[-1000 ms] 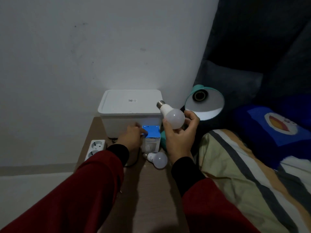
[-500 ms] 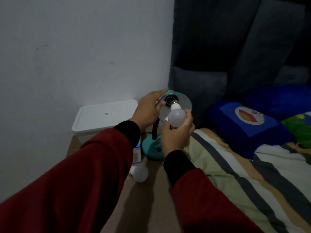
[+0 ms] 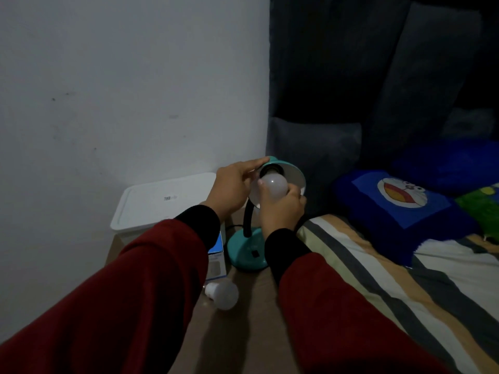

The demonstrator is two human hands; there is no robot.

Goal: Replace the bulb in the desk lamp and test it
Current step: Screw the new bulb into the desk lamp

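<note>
A teal desk lamp stands on the brown table, its round base near the bed and its shade tilted toward me. My left hand grips the shade's rim from the left. My right hand is wrapped around a white bulb whose base sits inside the dark socket of the shade. The bulb is unlit. A second white bulb lies on its side on the table in front of the lamp base.
A blue-and-white bulb box stands left of the lamp base, half behind my left sleeve. A white lidded bin sits against the wall. The striped bed with a blue cartoon pillow borders the table on the right.
My left hand left the bulb box and took hold of the lamp shade. My right hand carried the bulb up and pushed its base into the socket. The view swung right.
</note>
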